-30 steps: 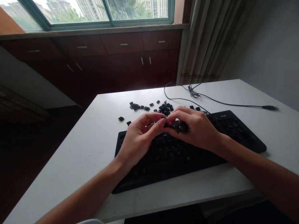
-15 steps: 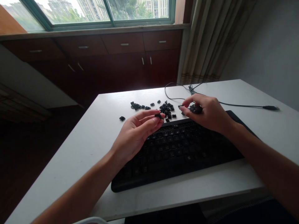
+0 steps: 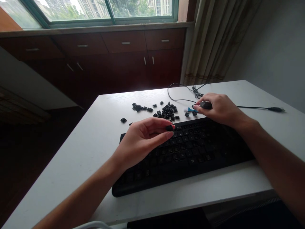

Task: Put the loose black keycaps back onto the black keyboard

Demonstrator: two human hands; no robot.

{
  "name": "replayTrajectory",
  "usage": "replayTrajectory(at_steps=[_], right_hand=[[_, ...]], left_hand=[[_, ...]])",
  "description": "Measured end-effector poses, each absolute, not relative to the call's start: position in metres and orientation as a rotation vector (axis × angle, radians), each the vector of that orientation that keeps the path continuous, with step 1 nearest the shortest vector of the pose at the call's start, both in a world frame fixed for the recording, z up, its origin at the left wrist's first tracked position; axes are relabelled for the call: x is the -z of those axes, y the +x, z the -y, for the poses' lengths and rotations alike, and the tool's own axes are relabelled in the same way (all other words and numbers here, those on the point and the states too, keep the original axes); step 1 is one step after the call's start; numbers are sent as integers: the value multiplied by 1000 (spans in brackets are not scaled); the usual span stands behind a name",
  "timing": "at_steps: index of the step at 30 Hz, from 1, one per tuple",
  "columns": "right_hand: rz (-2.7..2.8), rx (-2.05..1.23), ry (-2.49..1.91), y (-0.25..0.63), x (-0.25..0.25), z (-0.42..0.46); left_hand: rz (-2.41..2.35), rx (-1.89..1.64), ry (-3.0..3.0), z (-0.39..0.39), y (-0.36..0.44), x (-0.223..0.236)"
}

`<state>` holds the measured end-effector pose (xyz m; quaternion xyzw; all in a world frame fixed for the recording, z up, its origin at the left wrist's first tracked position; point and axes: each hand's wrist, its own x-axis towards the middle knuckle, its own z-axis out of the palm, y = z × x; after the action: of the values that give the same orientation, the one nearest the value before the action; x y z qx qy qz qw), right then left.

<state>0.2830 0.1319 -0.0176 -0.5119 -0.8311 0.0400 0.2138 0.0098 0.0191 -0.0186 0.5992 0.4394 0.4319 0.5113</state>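
My left hand is pinched over the upper left part of the black keyboard, with a small black keycap at its fingertips. To the right, my right hand curls around a dark rounded object whose kind I cannot make out. Its thumb and forefinger come close to a blue tool with a pale end on the table. Many loose keycaps lie piled and scattered behind the keyboard. Two more keycaps lie beside the blue tool. My left hand hides part of the keys.
A thin black cable loops behind the keyboard and ends in a plug at the right. All of this lies on a white table. Beyond its far edge stand dark red cabinets beneath a window, with a curtain beside them.
My right hand has moved back and to the right with the dark rounded object, and the blue tool now shows. My left hand has shifted slightly right and nearer, still pinching the keycap.
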Motion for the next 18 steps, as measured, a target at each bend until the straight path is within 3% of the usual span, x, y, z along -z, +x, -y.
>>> replayTrajectory(at_steps=[9, 18], right_hand=[[2349, -147, -1514, 302, 27, -148], [2399, -86, -1538, 298, 35, -150]], left_hand=[[-998, -879, 2321, -20, 0, 20], [-861, -768, 2541, -26, -3, 27]])
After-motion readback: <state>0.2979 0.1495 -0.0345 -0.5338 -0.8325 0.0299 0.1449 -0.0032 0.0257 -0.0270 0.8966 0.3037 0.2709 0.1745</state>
